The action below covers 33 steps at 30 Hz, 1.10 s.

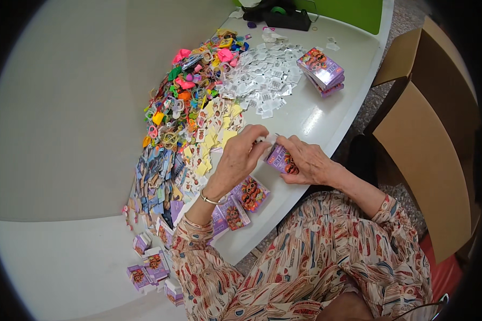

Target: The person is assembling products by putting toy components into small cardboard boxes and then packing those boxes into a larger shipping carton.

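Observation:
My right hand (pixel 310 161) grips a small purple cardboard box (pixel 277 159) with a colourful picture on its front, thumb on the near side and fingers on the far side. At the box's upper end my left hand (pixel 240 152) is closed in a pinch. A small white piece (pixel 271 140) shows at its fingertips; whether it is a flap or a packet I cannot tell. Below my left wrist lie more purple boxes (pixel 250 193) of the same kind, partly hidden by my left forearm.
Left of my hands spread heaps of small colourful plastic trinkets (pixel 185 96), white printed packets (pixel 268 75), yellow and white cards (pixel 214 125) and bluish strips (pixel 155 179). Stacked purple boxes (pixel 321 67) stand far right. A black tape dispenser (pixel 289 20) sits behind; an open carton (pixel 423 155) is on the right.

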Motion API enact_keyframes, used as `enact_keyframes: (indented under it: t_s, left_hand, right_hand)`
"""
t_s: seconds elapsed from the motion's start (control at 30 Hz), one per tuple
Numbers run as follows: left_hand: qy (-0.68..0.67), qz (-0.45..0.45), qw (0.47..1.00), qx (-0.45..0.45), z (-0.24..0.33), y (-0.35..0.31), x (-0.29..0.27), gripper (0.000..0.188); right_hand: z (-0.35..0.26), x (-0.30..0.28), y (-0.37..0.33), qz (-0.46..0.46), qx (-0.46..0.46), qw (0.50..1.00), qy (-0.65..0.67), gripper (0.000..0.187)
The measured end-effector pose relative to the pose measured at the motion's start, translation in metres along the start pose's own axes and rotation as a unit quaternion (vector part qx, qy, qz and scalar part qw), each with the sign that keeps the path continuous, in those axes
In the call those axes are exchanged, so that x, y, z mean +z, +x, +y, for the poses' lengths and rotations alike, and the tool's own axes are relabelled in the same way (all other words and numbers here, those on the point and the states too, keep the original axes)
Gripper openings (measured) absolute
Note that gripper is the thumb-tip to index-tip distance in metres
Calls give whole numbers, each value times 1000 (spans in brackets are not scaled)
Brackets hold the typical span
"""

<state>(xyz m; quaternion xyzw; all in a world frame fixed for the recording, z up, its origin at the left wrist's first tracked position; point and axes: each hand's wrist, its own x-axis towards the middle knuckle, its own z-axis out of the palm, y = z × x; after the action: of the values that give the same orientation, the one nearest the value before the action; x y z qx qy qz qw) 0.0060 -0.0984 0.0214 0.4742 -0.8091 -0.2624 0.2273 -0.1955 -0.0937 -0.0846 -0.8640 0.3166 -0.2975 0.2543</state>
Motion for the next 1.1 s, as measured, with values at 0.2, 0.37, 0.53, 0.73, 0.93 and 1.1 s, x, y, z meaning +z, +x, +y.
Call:
enact_keyframes:
  t_s: [0.2,0.37,0.53,0.73,0.93,1.1]
  left_hand:
    - [56,136,989,20,-4,-7,31,29]
    - [41,138,990,-2,-8,-15,54,33]
    - [-149,230,960,-59,-27,-28,53,31]
    - [-161,142,970,-110,-18,-28,62,19]
    - [-225,73,958,-164,-22,-20,52,15]
    - [-208,55,965,-148,-18,-11,47,9]
  right_hand:
    - [0,-2,1,12,0,1000,10,87]
    - [2,-1,-1,30,0,999,24,85]
    - [1,-2,-1,39,-6,998,44,84]
    - [4,0,-6,42,-28,998,30,89]
    - [2,0,-6,62,-7,997,40,97]
    - [-3,-5,-4,26,32,999,35,98]
